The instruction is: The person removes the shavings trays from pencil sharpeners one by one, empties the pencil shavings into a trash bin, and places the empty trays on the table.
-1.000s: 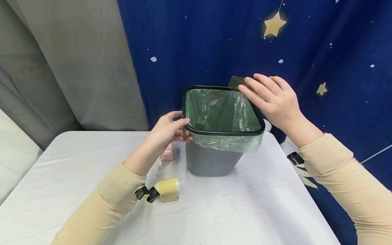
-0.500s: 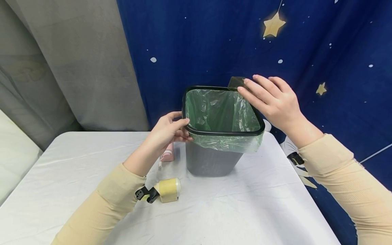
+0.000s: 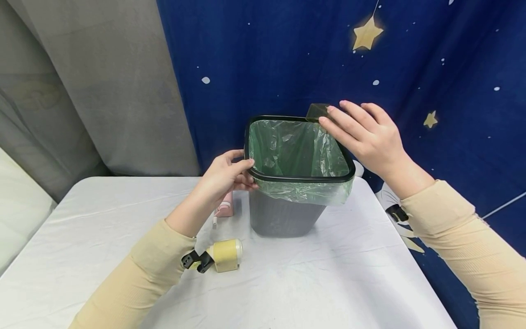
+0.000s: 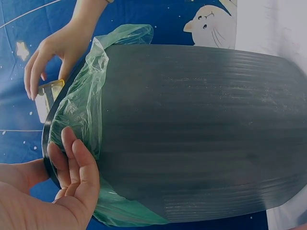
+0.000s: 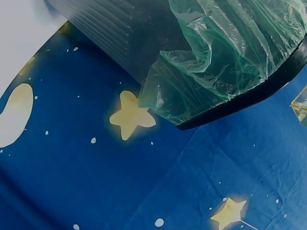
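Note:
A grey trash bin [image 3: 283,214] with a black rim stands on the table, lined with a green plastic bag [image 3: 300,189] folded over its edge. My left hand [image 3: 226,176] grips the bin's left rim, thumb on top and fingers outside against the bag, as the left wrist view [image 4: 72,187] also shows. Above the far right corner of the rim, my right hand [image 3: 365,135] pinches a small see-through, yellowish box-like piece [image 3: 317,112] between thumb and fingers. In the left wrist view this clear piece [image 4: 46,98] looks pale with a yellow edge. Only its corner [image 5: 301,106] shows in the right wrist view.
A yellow-wrapped cylinder [image 3: 226,255] with a white end lies beside my left wrist. Partly behind my left hand is a pink item [image 3: 224,206] with a white tip. The white-covered table [image 3: 361,283] ends close to the bin's right; a blue starry curtain [image 3: 267,55] hangs behind.
My right hand and the clear piece have shifted very slightly over the past second. The left hand and the bin stay put.

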`<state>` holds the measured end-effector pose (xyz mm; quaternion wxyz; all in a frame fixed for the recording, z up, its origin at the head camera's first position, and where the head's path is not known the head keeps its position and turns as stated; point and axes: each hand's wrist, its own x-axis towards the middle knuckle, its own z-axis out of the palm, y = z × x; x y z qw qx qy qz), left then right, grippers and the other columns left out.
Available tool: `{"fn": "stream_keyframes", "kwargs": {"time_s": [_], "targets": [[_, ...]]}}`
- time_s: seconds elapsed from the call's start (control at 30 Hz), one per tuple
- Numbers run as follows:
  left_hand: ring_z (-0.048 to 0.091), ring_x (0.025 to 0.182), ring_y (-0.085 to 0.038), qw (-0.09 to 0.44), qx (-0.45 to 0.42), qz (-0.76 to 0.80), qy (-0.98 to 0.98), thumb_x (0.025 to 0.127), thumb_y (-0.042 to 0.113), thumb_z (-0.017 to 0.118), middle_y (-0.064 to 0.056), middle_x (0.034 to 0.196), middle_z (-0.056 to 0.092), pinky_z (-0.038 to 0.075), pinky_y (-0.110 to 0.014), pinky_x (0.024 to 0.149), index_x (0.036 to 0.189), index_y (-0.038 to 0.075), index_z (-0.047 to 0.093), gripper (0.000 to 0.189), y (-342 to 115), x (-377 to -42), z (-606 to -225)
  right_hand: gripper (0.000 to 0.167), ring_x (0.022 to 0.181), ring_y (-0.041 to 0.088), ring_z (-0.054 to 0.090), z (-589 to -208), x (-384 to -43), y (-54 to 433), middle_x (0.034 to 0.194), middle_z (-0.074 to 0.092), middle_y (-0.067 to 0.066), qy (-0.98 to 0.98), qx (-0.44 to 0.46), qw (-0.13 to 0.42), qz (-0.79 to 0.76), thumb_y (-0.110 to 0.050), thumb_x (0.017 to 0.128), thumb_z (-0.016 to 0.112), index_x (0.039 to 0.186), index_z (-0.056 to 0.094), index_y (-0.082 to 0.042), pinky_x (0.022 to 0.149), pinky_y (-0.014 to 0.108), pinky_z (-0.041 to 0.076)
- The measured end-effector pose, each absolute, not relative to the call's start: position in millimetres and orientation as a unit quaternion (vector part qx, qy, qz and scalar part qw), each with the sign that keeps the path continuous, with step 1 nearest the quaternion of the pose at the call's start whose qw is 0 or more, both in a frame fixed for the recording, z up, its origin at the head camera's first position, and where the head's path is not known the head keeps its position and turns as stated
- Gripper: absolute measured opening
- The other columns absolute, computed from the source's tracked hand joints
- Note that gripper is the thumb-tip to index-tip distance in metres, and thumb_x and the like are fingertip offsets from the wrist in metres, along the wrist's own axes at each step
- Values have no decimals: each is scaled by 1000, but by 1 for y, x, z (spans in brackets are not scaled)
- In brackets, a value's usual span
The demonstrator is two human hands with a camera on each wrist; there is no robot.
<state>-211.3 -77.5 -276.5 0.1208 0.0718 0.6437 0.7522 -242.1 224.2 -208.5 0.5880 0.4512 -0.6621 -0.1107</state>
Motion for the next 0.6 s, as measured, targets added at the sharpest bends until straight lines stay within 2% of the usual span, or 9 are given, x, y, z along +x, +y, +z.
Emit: {"fn": "stream_keyframes", "kwargs": {"time_s": [0.3, 0.6], "targets": [[65, 57, -19, 122, 73, 755, 640, 98, 10, 53, -9, 67, 59, 57, -37, 67, 143, -2, 29, 52, -77, -212, -278, 39, 107, 27, 60, -210, -242, 222, 120, 64, 4, -672, 434, 594, -87, 10, 91, 54, 121, 67, -13, 80, 48, 49], [65, 57, -19, 121, 75, 755, 640, 98, 10, 53, -10, 68, 60, 57, -37, 67, 142, -2, 30, 51, -77, -212, -278, 36, 105, 30, 61, -211, -244, 224, 117, 65, 7, -685, 415, 594, -72, 7, 90, 54, 119, 67, -11, 78, 49, 49]]}}
